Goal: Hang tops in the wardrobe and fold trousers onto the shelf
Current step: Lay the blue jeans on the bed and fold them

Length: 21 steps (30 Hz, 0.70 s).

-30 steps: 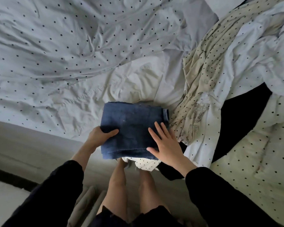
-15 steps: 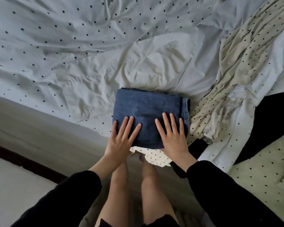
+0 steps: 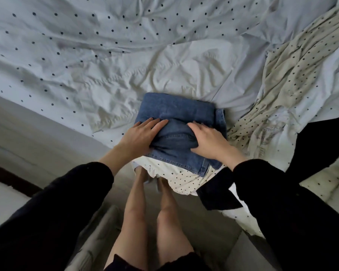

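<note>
Folded blue jeans [image 3: 176,112] lie at the near edge of a bed, on a rumpled white sheet with dark dots [image 3: 106,45] that fills most of the view. To the right, a cream dotted garment [image 3: 294,75] sprawls over the bedding, just beside the denim, and a black cloth [image 3: 321,141] lies further right, partly cut off by the picture's edge. Under the near hem of the jeans a white dotted fabric [image 3: 180,180] hangs over the bed's side, touching them. A person in black sleeves stands against the bed, bare legs visible below. The left hand [image 3: 140,136] rests on the left part of the bundle, its fingers laid over the top and its thumb tucked out of sight at the side. The right hand [image 3: 209,141] grips the right part, fingers curled into a bunched fold of denim. Whether the bundle is lifted clear of the sheet cannot be told; its underside is hidden.
</note>
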### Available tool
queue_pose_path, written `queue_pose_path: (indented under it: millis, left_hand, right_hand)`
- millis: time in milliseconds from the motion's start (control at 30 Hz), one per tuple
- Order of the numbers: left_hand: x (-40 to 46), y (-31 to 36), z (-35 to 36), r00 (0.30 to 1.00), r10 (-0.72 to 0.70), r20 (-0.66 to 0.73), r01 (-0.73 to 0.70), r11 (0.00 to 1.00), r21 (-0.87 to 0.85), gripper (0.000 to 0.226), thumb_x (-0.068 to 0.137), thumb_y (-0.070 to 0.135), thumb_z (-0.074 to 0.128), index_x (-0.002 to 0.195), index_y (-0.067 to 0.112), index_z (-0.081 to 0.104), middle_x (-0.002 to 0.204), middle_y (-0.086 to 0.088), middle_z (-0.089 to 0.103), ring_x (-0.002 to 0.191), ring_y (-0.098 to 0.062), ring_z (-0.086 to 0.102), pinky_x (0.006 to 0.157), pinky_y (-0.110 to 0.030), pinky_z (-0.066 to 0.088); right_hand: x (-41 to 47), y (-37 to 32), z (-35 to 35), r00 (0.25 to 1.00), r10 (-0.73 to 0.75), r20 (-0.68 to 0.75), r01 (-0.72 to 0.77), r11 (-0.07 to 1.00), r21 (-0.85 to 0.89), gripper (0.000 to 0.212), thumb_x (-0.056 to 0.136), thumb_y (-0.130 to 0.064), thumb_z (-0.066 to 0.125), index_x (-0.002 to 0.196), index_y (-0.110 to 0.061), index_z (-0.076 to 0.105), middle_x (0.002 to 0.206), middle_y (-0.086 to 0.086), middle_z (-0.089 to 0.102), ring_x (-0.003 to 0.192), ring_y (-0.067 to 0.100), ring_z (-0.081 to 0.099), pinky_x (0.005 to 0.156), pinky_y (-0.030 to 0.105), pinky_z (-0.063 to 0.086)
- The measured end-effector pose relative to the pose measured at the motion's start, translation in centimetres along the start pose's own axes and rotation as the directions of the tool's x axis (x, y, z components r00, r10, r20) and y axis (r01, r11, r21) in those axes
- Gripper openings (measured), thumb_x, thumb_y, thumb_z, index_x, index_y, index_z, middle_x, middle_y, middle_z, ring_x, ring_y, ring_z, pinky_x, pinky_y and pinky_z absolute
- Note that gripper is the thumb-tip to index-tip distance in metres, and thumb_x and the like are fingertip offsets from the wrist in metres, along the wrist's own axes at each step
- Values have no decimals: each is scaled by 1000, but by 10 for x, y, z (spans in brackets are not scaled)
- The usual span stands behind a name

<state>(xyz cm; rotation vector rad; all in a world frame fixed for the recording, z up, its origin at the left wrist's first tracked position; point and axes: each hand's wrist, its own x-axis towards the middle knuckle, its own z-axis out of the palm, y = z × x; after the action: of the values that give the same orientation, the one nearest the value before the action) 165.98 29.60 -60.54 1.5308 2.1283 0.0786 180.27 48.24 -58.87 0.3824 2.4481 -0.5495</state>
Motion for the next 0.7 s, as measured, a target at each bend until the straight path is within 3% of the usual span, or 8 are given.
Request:
queue_pose_path:
  millis: [100, 200, 267, 333, 400, 467, 533, 700]
  left_hand:
    - [-8, 18, -9, 999, 18, -42, -12, 989, 146, 110, 60, 32, 81, 148, 19, 17, 144, -16, 41, 117, -37, 52, 94, -47, 46]
    - [-24, 24, 9, 999, 20, -27, -10, 938, 346, 124, 52, 46, 82, 150, 16, 11, 150, -19, 31, 127, -40, 44, 100, -57, 38]
    - [-33, 21, 23, 998, 60, -29, -42, 898, 437, 110, 64, 29, 73, 151, 17, 6, 149, -17, 33, 130, -39, 42, 99, -60, 38]
    - [-36, 17, 40, 991, 118, -68, -73, 881, 467, 75, 87, 15, 45, 150, 20, 6, 147, -14, 37, 127, -38, 46, 94, -61, 43]
    - [-38, 14, 59, 984, 143, -103, -75, 868, 491, 56, 100, 10, 21, 150, 24, 1, 145, -10, 35, 126, -37, 47, 93, -61, 44]
    - [-36, 6, 75, 971, 198, -137, -93, 834, 544, 56, 102, 12, 23, 150, 28, -2, 146, -9, 33, 128, -38, 45, 94, -62, 43]
    - [-31, -4, 83, 954, 253, -161, -120, 813, 569, 55, 102, 13, 26, 149, 32, 3, 146, -13, 36, 128, -40, 44, 94, -61, 43]
    - [-29, -3, 62, 955, 226, -190, -134, 905, 403, 49, 100, 7, 15, 144, 27, 23, 137, -22, 49, 123, -40, 49, 92, -54, 47]
  right_hand:
    - [2, 2, -35, 996, 15, 87, -21, 997, 74, 67, 82, -28, 63, 141, -18, 33, 136, 11, 52, 119, 32, 52, 89, 38, 43]
    - [1, 0, -36, 996, 7, 88, -11, 999, 44, 67, 81, -29, 63, 140, -18, 33, 135, 11, 52, 117, 33, 53, 88, 39, 44]
    - [-6, -5, -14, 999, 19, 29, -19, 1000, -3, 72, 81, -33, 63, 143, -18, 29, 147, 11, 38, 129, 32, 43, 98, 44, 40]
    - [-17, -10, 20, 996, 73, -47, -77, 994, -78, 87, 78, -39, 68, 148, -17, 22, 156, 11, 22, 141, 32, 25, 108, 53, 29]
    - [-31, -18, 54, 978, 133, -158, -152, 982, -116, 111, 61, -46, 81, 148, -16, 19, 155, 14, 22, 141, 35, 25, 107, 61, 25]
    - [-39, -32, 77, 950, 183, -254, -220, 967, -125, 127, 46, -56, 85, 147, -13, 21, 152, 18, 28, 139, 36, 30, 104, 64, 25]
    - [-40, -42, 90, 936, 215, -278, -259, 957, -131, 134, 42, -65, 82, 147, -11, 18, 152, 21, 26, 140, 37, 27, 105, 65, 21]
    - [-32, -50, 103, 930, 287, -231, -328, 931, -161, 148, 34, -73, 78, 148, -8, 7, 153, 23, 21, 142, 38, 21, 106, 67, 14]
